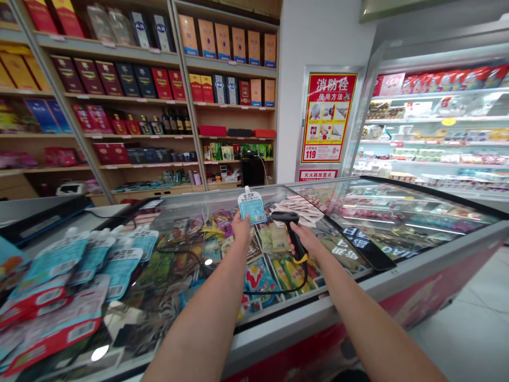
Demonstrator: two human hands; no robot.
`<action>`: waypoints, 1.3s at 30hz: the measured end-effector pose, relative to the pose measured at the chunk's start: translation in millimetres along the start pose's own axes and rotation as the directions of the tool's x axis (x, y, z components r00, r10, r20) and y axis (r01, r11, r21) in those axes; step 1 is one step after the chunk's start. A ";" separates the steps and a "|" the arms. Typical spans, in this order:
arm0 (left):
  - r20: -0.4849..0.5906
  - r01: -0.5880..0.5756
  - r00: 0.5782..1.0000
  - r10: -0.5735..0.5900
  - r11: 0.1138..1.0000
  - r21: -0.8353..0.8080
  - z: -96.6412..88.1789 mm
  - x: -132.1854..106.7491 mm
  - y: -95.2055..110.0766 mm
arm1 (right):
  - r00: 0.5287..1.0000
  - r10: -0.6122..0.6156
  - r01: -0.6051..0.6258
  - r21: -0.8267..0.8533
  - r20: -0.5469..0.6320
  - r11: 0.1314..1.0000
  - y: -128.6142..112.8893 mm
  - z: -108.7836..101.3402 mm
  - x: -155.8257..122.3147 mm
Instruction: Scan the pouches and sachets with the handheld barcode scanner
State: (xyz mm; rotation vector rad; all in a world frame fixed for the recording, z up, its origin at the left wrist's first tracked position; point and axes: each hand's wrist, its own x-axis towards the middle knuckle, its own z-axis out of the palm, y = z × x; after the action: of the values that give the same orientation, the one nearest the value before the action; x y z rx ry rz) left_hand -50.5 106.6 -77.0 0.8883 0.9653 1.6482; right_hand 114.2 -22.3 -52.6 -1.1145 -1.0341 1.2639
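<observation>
My left hand (pixel 240 229) is closed on the bottom of a small teal spouted pouch (pixel 251 207), held upright over the glass lid of a chest freezer (pixel 397 265). Just to its right, my right hand (pixel 307 243) grips the handle of a black barcode scanner (pixel 287 220), whose head points left at the pouch. The scanner's black cable (pixel 278 291) loops down across the glass.
Several teal pouches (pixel 95 254) and red pouches (pixel 47 323) lie piled on the freezer's left end. A black phone (pixel 363 246) rests on the glass to the right. Wooden shelves of boxed goods (pixel 131 79) stand behind, an open chiller (pixel 437 127) at right.
</observation>
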 end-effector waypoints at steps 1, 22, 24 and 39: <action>0.009 -0.016 1.000 0.016 1.000 -0.015 0.6 0.2 -1.2 | 1.000 0.009 -0.008 -0.003 0.008 1.000 0.0 0.1 -0.4; 0.034 -0.090 0.996 0.088 0.994 0.062 -0.2 2.5 -10.0 | 0.995 0.060 -0.060 0.001 0.075 0.998 5.6 -2.0 -1.6; 0.013 -0.078 0.997 0.077 0.992 0.100 0.2 -1.2 -9.2 | 0.995 0.068 -0.068 0.000 0.075 0.998 7.7 -2.1 -1.0; -0.126 -0.177 0.968 0.215 0.949 0.260 -144.1 5.6 99.7 | 0.954 0.068 -0.060 -0.037 0.291 0.998 5.8 130.5 2.7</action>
State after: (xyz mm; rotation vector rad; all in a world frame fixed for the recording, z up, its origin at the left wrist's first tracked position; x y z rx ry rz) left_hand -218.4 66.9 -46.0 1.0646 1.2421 1.8118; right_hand -15.1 -13.0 -35.6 -1.0073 -1.2461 1.5022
